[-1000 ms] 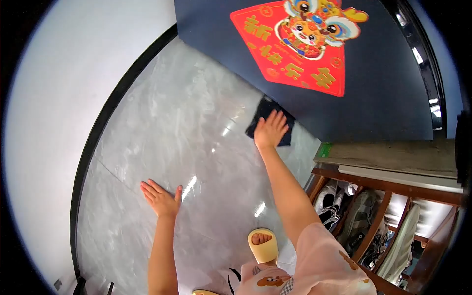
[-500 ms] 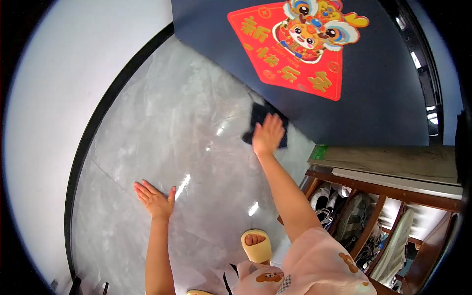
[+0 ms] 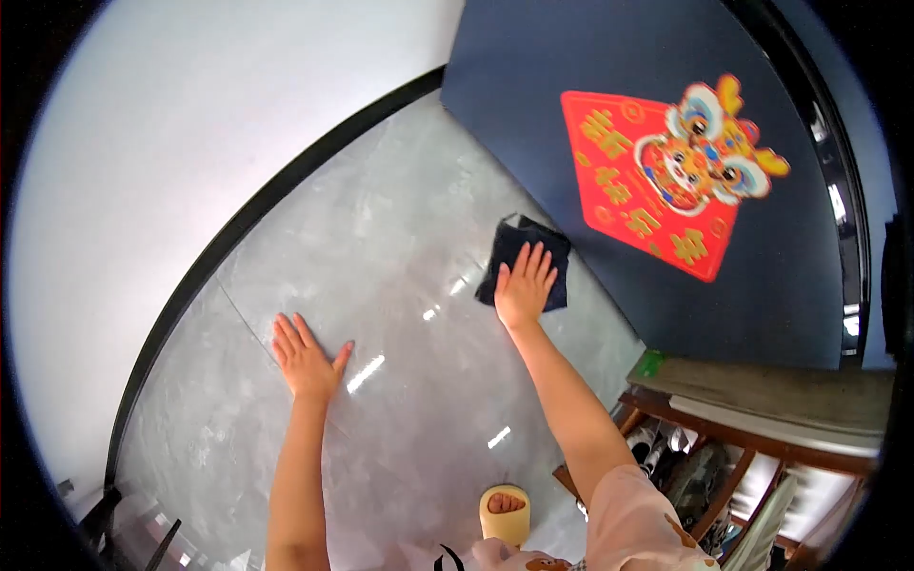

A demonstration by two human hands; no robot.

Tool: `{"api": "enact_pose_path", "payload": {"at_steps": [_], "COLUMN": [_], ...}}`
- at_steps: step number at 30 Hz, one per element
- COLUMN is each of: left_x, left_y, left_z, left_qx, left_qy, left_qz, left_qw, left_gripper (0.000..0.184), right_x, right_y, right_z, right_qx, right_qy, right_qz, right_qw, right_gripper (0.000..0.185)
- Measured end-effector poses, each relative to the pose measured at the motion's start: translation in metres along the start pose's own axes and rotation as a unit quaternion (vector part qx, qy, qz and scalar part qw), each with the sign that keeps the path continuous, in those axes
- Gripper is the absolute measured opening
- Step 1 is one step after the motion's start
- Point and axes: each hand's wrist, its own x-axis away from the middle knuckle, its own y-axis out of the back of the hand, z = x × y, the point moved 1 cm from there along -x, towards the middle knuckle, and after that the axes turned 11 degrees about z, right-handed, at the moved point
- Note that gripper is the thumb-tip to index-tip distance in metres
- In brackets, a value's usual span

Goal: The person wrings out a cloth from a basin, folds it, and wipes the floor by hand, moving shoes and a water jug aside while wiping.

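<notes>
From my feed, the dark cloth [image 3: 507, 249] lies spread on the glossy gray floor [image 3: 409, 190], a little off the middle of my view toward 2 o'clock, its upper right corner so near the navy door panel [image 3: 514, 95] that I cannot tell whether they touch. I have the right hand [image 3: 522, 290] flat on top of it, the grip wide, fingers a little apart and pointing about 1 o'clock, pressing the fabric rather than pinching it. At 8 o'clock I have the left hand [image 3: 307, 366] palm down on the floor, its grip wide too, thumb splayed, well apart from the cloth. A red New Year decal [image 3: 638, 205] sits on the panel at 2 o'clock, the wooden shoe rack [image 3: 666, 411] stands at 4, and one yellow slipper [image 3: 507, 525] shows just short of 6. A black baseboard [image 3: 259, 211] curves below the white wall [image 3: 190, 143] at 10.
</notes>
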Motion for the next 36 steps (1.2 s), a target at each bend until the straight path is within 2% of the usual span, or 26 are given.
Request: {"api": "enact_pose_path", "payload": {"at_steps": [4,9,13,16,18,21,24,28,32,34,35,36], "left_x": [-0.013,-0.016,-0.016,-0.019,-0.017,-0.02,-0.016,-0.017,-0.015,-0.013,-0.009,-0.011], "left_y": [0.003,0.005,0.004,0.008,0.008,0.004,0.004,0.004,0.003,0.0,0.005,0.002], "left_z": [0.002,0.005,0.005,0.004,0.003,0.004,0.005,0.006,0.011,0.019,0.03,0.048], "left_qx": [0.001,-0.002,0.013,0.025,0.0,0.0,-0.014,0.001,0.027,0.027,0.02,0.083], "left_qy": [0.005,0.0,-0.008,-0.002,-0.012,-0.021,-0.025,-0.024,-0.042,-0.061,-0.096,-0.145], "left_qz": [0.049,0.063,0.081,0.092,0.104,0.088,0.085,0.084,0.079,0.076,0.05,0.043], "left_qw": [0.999,0.998,0.997,0.995,0.995,0.996,0.996,0.996,0.996,0.995,0.994,0.985], "left_gripper": [0.11,0.113,0.114,0.115,0.115,0.113,0.111,0.11,0.105,0.101,0.086,0.079], "right_x": [-0.06,-0.125,-0.174,-0.212,-0.224,-0.23,-0.21,-0.152,-0.057,-0.001,0.024,0.044], "right_y": [-0.001,-0.003,-0.006,0.003,-0.003,-0.009,-0.011,-0.021,-0.012,-0.013,-0.015,-0.017], "right_z": [0.07,0.13,0.156,0.185,0.191,0.209,0.229,0.281,0.345,0.377,0.389,0.397], "right_qx": [-0.017,-0.02,-0.015,0.023,0.028,0.019,0.036,0.044,0.034,0.022,-0.016,-0.049], "right_qy": [0.084,0.16,0.217,0.22,0.18,0.129,0.166,0.229,0.304,0.399,0.458,0.516], "right_qz": [-0.031,-0.054,-0.017,0.049,0.082,0.082,0.088,0.025,0.053,0.059,0.072,0.085], "right_qw": [0.996,0.985,0.976,0.974,0.98,0.988,0.982,0.972,0.951,0.915,0.886,0.851], "right_gripper": [0.056,0.056,0.056,0.06,0.063,0.065,0.067,0.068,0.066,0.065,0.063,0.062]}}
